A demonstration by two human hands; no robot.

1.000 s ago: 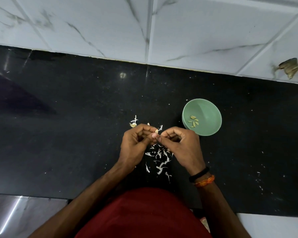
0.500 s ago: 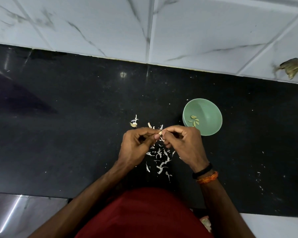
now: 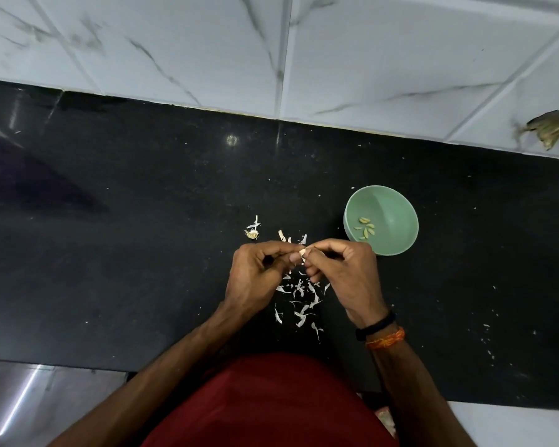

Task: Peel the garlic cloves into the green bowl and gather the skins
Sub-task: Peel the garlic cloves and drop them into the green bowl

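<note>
Black desk seen below tiled wall. Green bowl stood on desk, peeled cloves held inside. Left hand and right hand raised just left of bowl; garlic clove pinched between curled fingers of both. Skins scattered left of bowl, beneath hands. Clove judged small, light, slippery; skin papery, easily torn, best nipped at loose tip.

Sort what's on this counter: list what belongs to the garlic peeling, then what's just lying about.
Belongs to the job:
garlic clove, pinched by left hand and right hand
green bowl holding peeled cloves
skins on the black counter
root stub

Just lying about:
brown scrap on the wall tiles
</note>
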